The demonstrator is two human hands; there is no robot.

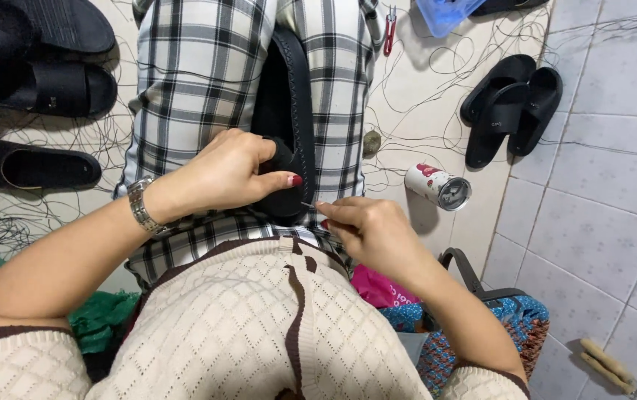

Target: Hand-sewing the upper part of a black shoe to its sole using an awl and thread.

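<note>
1. A person seated on a tiled floor works on a black shoe sole wedged between the knees of plaid trousers; its upper end runs out of view at the top edge.
2. The left hand curls over the near end of the sole, fingers wrapped round it and thumb stretched flat, gripping it firmly. The part beneath the palm is hidden.
3. The right hand pinches a thin needle between thumb and forefinger, the other fingers folded in; only the tip shows, against the edge of the sole. Any thread on it is too fine to make out.
4. A wristwatch sits on the left wrist.
5. Loose threads litter the floor. A red-and-white can lies on its side well right of the knees, near a pair of black slippers.
6. More black sandals lie at left, partly cropped; red snips and a blue container are cut off at the top.
7. A patterned bag is half hidden behind the right forearm.
</note>
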